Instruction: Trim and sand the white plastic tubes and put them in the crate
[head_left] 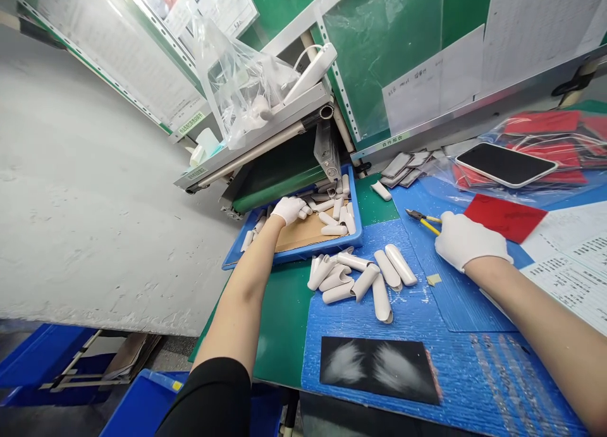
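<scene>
My left hand (288, 209), in a white glove, reaches into the blue tray (303, 252) and closes on a couple of white plastic shells (304, 210) near its back. More white shells (337, 215) lie in the tray on a brown cardboard sheet. My right hand (465, 240), also in a white glove, rests on the blue foam mat (417, 310) and grips yellow-handled cutters (421, 219), their jaws pointing left. Between my hands a loose pile of white shells (360, 276) lies on the mat.
A black card (379, 369) lies on the mat's near edge. A red sheet (505, 217), a phone (505, 164) on bagged red sheets and printed papers (573, 260) sit at the right. A conveyor (275, 171) with a plastic bag (237, 83) above stands behind the tray. Blue bins (142, 405) are on the floor.
</scene>
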Demonstrator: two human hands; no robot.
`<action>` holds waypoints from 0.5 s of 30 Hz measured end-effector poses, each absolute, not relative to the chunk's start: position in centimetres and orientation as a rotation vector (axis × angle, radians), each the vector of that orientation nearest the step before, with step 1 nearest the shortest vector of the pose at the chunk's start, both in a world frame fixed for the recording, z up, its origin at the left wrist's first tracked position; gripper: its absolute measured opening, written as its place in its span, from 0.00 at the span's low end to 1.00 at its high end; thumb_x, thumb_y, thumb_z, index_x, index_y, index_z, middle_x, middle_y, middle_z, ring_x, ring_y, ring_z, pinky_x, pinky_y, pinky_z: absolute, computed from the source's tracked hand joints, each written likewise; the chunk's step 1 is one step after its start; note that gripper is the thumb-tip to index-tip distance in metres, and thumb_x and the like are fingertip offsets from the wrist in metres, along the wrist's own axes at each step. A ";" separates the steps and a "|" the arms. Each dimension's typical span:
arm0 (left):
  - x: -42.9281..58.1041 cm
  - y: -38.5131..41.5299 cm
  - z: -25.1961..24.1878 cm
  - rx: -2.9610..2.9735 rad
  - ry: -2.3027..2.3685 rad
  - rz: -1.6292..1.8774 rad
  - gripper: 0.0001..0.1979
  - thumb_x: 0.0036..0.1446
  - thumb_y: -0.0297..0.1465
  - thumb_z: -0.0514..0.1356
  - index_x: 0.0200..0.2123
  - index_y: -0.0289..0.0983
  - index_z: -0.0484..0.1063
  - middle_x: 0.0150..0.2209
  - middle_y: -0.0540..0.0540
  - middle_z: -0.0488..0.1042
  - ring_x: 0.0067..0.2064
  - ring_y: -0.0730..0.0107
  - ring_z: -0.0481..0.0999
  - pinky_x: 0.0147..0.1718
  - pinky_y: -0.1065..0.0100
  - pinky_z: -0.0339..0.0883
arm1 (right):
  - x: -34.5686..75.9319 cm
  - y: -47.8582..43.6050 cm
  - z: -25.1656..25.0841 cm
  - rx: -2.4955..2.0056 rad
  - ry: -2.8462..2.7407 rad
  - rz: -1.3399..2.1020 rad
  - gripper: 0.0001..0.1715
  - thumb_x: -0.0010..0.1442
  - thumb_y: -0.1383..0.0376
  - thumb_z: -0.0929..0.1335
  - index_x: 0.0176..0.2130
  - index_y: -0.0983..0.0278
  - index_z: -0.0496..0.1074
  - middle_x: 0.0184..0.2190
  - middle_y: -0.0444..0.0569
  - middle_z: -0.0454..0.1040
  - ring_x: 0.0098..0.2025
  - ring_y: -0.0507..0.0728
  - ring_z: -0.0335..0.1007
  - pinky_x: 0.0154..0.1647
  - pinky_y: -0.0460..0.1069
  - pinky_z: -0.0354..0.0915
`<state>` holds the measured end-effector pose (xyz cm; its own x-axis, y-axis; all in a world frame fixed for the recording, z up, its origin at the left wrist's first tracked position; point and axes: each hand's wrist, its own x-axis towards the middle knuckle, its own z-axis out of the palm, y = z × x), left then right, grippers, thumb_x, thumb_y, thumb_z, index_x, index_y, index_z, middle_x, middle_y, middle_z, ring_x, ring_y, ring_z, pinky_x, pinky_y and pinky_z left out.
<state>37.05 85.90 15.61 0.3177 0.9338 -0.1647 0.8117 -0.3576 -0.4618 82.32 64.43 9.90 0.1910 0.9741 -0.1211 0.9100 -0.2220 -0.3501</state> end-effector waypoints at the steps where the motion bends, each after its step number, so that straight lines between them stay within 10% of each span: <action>1: 37.3 85.9 15.6 -2.299 -1.581 0.588 0.20 0.70 0.42 0.64 0.58 0.35 0.75 0.58 0.39 0.76 0.59 0.55 0.77 0.60 0.46 0.73 | 82.3 64.1 10.1 -2.232 -1.828 0.449 0.14 0.70 0.66 0.58 0.49 0.65 0.68 0.40 0.59 0.73 0.41 0.70 0.77 0.37 0.60 0.63; 15: 40.6 83.9 16.5 -2.397 -1.824 0.716 0.20 0.70 0.45 0.64 0.53 0.36 0.77 0.53 0.41 0.79 0.53 0.59 0.80 0.56 0.50 0.74 | 82.6 63.5 10.0 -2.127 -1.811 0.397 0.19 0.68 0.66 0.59 0.51 0.68 0.73 0.39 0.62 0.74 0.40 0.71 0.77 0.35 0.62 0.61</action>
<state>40.61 83.89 16.51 0.1991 0.9225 -0.3308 0.9012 -0.3049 -0.3080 82.57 63.52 10.02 0.1583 0.9874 -0.0049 0.8989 -0.1461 -0.4131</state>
